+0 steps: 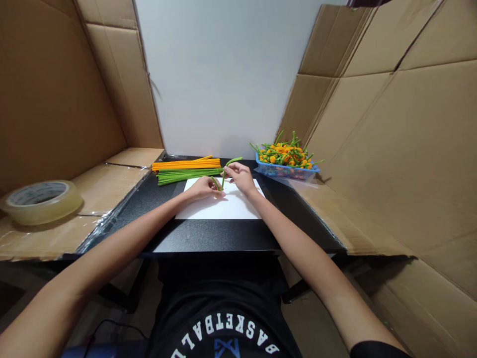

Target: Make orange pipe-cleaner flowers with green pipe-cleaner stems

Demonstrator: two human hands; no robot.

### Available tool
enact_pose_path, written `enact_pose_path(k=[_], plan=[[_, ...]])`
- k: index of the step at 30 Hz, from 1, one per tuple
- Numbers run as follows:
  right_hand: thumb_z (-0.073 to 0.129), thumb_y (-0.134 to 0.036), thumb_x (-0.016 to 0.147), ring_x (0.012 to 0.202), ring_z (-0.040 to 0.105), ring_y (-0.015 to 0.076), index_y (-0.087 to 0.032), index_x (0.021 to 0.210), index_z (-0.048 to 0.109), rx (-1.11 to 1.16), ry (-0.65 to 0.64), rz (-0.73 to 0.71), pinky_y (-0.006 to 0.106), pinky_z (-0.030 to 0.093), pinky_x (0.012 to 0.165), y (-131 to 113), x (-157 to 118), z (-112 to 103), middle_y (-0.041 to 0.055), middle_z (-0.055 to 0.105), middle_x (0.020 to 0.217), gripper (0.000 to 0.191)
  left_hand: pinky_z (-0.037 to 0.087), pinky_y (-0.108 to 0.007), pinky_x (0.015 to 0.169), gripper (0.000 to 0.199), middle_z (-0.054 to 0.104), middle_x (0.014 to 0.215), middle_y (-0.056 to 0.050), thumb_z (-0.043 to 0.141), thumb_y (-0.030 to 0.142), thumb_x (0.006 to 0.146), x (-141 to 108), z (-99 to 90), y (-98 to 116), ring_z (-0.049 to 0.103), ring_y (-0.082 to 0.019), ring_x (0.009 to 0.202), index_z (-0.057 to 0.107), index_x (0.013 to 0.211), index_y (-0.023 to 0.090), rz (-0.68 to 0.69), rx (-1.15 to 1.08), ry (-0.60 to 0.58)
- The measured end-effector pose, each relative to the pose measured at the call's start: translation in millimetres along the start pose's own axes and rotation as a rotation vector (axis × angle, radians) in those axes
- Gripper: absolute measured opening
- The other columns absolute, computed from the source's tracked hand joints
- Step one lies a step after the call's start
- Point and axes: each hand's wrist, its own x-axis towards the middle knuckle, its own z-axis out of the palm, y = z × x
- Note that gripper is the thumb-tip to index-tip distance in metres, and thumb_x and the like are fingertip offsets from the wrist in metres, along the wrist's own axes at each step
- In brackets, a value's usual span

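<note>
Between my two hands is a bent green pipe cleaner (223,181), held above a white sheet (216,211). My left hand (204,188) is closed on its lower part, with the fingertips pinched near the bend. Higher up, my right hand (240,177) pinches the same stem, and a free end sticks out past its fingers to the upper right. Just behind my left hand lies a bundle of green pipe cleaners (179,176). Orange pipe cleaners (186,164) lie side by side beyond them.
A blue basket (286,170) heaped with orange and green pipe-cleaner flowers (285,151) stands at the back right. On the left, a roll of clear tape (42,201) rests on cardboard. Cardboard walls (391,139) flank the black table (212,236), with a pale wall behind.
</note>
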Motion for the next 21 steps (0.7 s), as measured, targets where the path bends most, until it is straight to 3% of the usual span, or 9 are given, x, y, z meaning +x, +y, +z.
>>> enact_pose_path(k=[5,11,16,21], plan=[[0.078,-0.050,0.073,0.066,0.064,0.0147,-0.019,0.079,0.064,-0.116,-0.024,0.004,0.022,0.047,0.053,8.5,-0.3,-4.3,0.0027,0.072,0.073,0.034,0.035,-0.026,0.060,0.035,0.066,0.071,0.000,0.089,0.039,0.054,-1.5,-9.2,3.9,0.055,-0.014,0.066,0.076,0.078,0.017,0.004,0.023,-0.072],[0.083,-0.050,0.069,0.062,0.067,0.0161,-0.018,0.076,0.068,-0.136,-0.037,0.093,0.025,0.052,0.053,10.4,-0.9,-1.7,0.0030,0.071,0.070,0.036,0.044,-0.028,0.068,0.037,0.072,0.085,-0.004,0.089,0.026,0.051,-2.6,-3.6,7.0,0.062,-0.016,0.074,0.073,0.083,0.016,-0.100,-0.218,0.096],[0.082,-0.047,0.071,0.062,0.068,0.0154,-0.018,0.080,0.070,-0.084,0.012,0.040,0.024,0.056,0.055,7.1,-1.0,-1.5,0.0017,0.071,0.068,0.032,0.051,-0.032,0.078,0.041,0.072,0.086,-0.007,0.093,0.027,0.051,-1.4,3.6,8.9,0.066,-0.016,0.078,0.072,0.083,0.013,-0.209,-0.585,0.162],[0.082,-0.046,0.072,0.063,0.069,0.0146,-0.018,0.079,0.067,0.020,0.044,0.049,0.025,0.059,0.058,2.9,-3.0,0.5,0.0004,0.071,0.071,0.033,0.052,-0.032,0.078,0.042,0.071,0.081,-0.004,0.094,0.027,0.049,-0.9,8.2,7.1,0.067,-0.015,0.075,0.071,0.081,0.014,-0.182,-0.621,0.209]])
